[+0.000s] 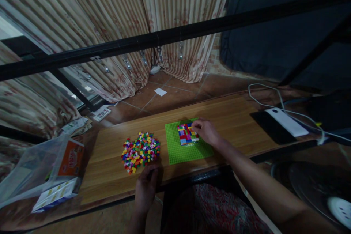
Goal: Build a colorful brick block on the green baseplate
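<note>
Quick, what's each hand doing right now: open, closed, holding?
Left hand: half-curled by the loose bricks; can't tell if holding.
Right hand: curled at the brick build; can't tell if holding.

Right hand point(207, 130), one: thumb and fingers drawn together at the right side of a multicoloured brick block point(185, 136); any piece between them is hidden. Green studded baseplate point(189, 155), one: beneath that hand's fingers and the block. Left hand point(146, 189), one: fingers curled, at the tabletop's near side. Loose brick pile point(141, 150), mixed colours: just beyond the left hand. Wooden tabletop point(108, 150), one. Right of the right hand: white device point(286, 121), black mat point(267, 128). Well left of the left hand: clear plastic box point(30, 166). Beyond both hands: striped curtains point(115, 18).
</note>
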The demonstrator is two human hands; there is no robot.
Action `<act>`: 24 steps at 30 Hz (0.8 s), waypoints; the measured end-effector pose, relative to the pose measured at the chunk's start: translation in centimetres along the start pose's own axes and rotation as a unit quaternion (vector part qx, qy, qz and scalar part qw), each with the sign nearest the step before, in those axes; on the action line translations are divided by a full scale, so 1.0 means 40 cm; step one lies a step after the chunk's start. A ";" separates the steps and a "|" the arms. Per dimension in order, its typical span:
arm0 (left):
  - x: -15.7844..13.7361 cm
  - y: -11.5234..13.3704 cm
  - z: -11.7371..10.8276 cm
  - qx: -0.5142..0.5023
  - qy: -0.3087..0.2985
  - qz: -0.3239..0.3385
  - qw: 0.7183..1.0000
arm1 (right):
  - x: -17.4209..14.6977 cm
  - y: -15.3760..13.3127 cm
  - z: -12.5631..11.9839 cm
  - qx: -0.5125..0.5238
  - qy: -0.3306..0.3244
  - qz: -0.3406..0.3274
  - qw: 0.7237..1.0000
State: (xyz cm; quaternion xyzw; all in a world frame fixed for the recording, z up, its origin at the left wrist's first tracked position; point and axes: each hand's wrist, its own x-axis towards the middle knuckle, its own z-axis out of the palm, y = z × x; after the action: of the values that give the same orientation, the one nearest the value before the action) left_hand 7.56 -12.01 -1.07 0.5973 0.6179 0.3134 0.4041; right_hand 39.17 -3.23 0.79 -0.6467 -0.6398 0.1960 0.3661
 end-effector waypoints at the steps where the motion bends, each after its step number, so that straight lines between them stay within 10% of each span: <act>1: 0.000 0.000 0.000 0.000 0.000 -0.001 1.000 | 0.001 0.006 0.006 0.022 0.006 0.015 1.000; 14: 0.002 0.002 0.004 0.006 0.024 0.018 1.000 | -0.018 0.062 0.054 0.189 0.114 0.103 0.970; 24: -0.002 0.013 0.001 0.012 0.017 0.003 1.000 | 0.003 0.049 0.097 0.270 0.073 0.118 0.953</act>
State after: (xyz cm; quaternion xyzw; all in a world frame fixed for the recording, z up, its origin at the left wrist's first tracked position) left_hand 7.86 -12.04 -0.63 0.5986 0.6263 0.3177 0.3853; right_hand 37.72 -2.09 -3.14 -0.6068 -0.4537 0.3556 0.5473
